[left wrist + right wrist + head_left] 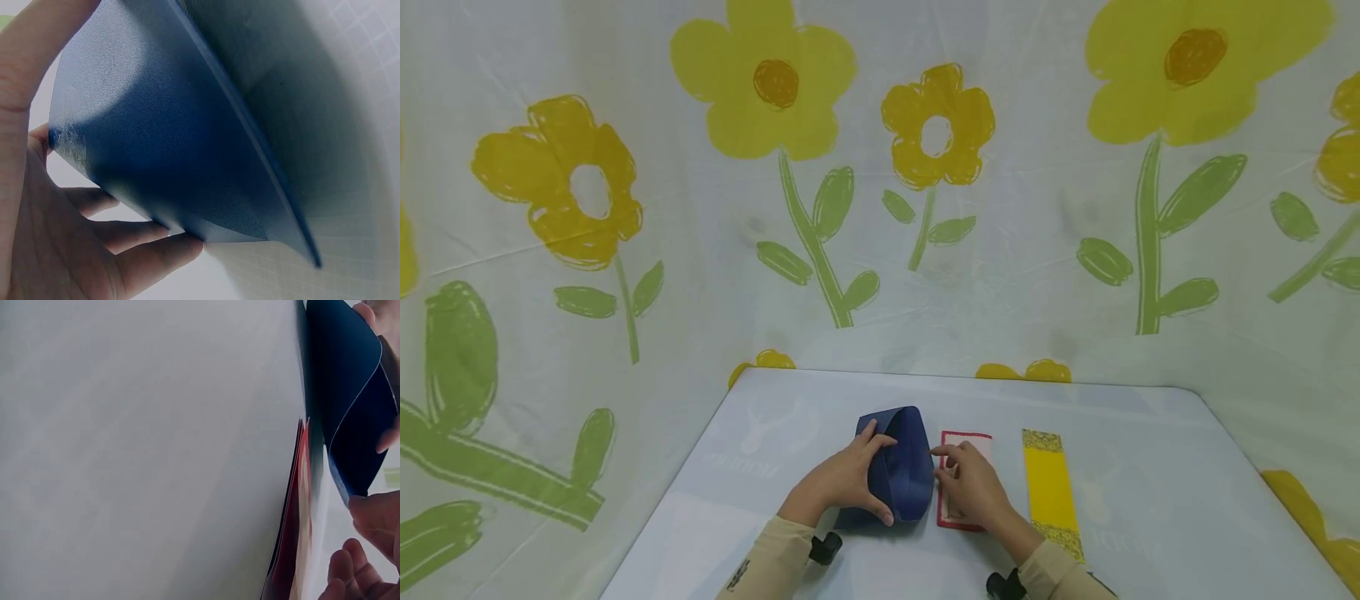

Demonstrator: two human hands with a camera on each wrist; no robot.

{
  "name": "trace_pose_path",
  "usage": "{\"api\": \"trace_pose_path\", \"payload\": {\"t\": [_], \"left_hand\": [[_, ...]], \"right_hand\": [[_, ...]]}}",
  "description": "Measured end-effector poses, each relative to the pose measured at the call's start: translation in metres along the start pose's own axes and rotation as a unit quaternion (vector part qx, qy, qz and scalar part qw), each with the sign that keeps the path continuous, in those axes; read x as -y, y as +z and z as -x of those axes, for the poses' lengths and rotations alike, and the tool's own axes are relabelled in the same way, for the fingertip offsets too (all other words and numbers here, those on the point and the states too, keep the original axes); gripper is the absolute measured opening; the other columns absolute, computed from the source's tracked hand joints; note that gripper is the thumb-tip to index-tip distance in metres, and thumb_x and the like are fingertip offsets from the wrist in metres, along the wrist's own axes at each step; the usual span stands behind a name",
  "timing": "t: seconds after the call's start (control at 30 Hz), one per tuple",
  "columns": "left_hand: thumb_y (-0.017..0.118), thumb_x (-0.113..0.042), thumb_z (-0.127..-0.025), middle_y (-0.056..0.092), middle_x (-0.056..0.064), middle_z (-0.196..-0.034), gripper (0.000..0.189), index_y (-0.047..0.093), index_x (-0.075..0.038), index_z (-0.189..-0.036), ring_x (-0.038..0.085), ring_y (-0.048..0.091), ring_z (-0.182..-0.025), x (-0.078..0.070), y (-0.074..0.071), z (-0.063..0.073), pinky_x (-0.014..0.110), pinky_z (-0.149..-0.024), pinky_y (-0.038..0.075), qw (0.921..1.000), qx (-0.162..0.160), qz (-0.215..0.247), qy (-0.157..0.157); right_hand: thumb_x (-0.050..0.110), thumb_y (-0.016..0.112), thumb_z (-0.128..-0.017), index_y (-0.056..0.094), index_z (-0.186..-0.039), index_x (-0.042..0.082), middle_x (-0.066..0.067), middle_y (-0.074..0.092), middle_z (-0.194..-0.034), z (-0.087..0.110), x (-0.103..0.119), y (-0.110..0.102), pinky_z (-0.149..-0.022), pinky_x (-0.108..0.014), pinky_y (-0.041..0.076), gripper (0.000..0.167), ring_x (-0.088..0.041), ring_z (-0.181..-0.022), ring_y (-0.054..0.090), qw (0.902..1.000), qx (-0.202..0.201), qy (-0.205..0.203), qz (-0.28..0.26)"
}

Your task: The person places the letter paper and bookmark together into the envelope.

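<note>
A dark blue envelope (pixel 912 471) is tilted up off the white table, its flap standing open to the right. My left hand (pixel 842 477) grips the envelope across its width, with the thumb at the near edge and the fingers spread along the far edge. The left wrist view shows the envelope's smooth blue face (pixel 156 106) between thumb and fingers. At the flap's right edge, my right hand (pixel 976 492) pinches the blue paper by its tip, the other fingers loosely bent in the right wrist view. Under that hand lies a red-bordered pale card (pixel 966 439), partly hidden.
To the right of the card lies a yellow strip (pixel 1052 483) with gold-patterned ends. The white table (pixel 1150 467) ends at a flower-printed curtain (pixel 1015 275) behind and at both sides. Black wrist cameras sit at both sleeves.
</note>
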State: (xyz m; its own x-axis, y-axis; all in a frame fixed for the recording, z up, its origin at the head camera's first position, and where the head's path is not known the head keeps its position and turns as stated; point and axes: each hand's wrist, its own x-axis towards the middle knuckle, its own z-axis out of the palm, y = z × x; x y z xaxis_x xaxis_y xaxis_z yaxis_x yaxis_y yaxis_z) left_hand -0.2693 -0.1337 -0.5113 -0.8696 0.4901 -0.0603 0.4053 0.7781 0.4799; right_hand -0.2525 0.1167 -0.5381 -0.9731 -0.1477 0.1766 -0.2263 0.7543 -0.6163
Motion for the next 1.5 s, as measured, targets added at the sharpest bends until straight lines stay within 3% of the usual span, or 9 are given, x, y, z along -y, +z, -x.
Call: {"api": "trace_pose_path", "payload": {"t": [0.5,0.9,1.23,1.5], "left_hand": [[0.093,-0.065,-0.054,0.010,0.020,-0.169,0.117,0.039,-0.028,-0.151,0.047,0.042,-0.140,0.000,-0.001,0.000,0.060,-0.102,0.047,1.0000,0.005,0.004,-0.005],[0.093,-0.066,-0.053,0.012,0.021,-0.168,0.117,0.040,-0.027,-0.150,0.046,0.044,-0.139,0.002,-0.002,-0.002,0.056,-0.102,0.048,1.0000,0.002,0.004,0.003],[0.093,-0.066,-0.053,0.011,0.021,-0.168,0.116,0.040,-0.028,-0.149,0.046,0.043,-0.140,0.006,-0.003,-0.006,0.057,-0.102,0.048,1.0000,0.003,0.005,0.002],[0.093,-0.065,-0.054,0.011,0.021,-0.168,0.116,0.040,-0.027,-0.150,0.046,0.041,-0.141,0.007,-0.003,-0.008,0.058,-0.103,0.047,1.0000,0.006,0.003,0.003]], "right_hand": [[0.021,0.075,-0.093,0.069,-0.128,0.018,0.000,0.058,-0.101,0.004,-0.010,-0.007,-0.068,-0.025,0.050,0.035,-0.012,-0.076,0.050,0.9990,0.011,0.041,-0.010],[0.022,0.080,-0.089,0.067,-0.131,0.017,-0.004,0.060,-0.110,0.007,-0.016,-0.012,-0.082,-0.036,0.057,0.045,-0.015,-0.084,0.054,0.9963,-0.014,0.084,0.012],[0.020,0.081,-0.087,0.060,-0.141,0.010,-0.018,0.053,-0.133,0.008,-0.022,-0.016,-0.103,-0.053,0.048,0.058,-0.032,-0.119,0.054,0.9936,-0.025,0.105,0.034],[0.023,0.084,-0.084,0.046,-0.151,0.009,-0.024,0.048,-0.140,0.010,-0.027,-0.020,-0.105,-0.056,0.045,0.078,-0.039,-0.123,0.051,0.9892,-0.041,0.128,0.057]]}}
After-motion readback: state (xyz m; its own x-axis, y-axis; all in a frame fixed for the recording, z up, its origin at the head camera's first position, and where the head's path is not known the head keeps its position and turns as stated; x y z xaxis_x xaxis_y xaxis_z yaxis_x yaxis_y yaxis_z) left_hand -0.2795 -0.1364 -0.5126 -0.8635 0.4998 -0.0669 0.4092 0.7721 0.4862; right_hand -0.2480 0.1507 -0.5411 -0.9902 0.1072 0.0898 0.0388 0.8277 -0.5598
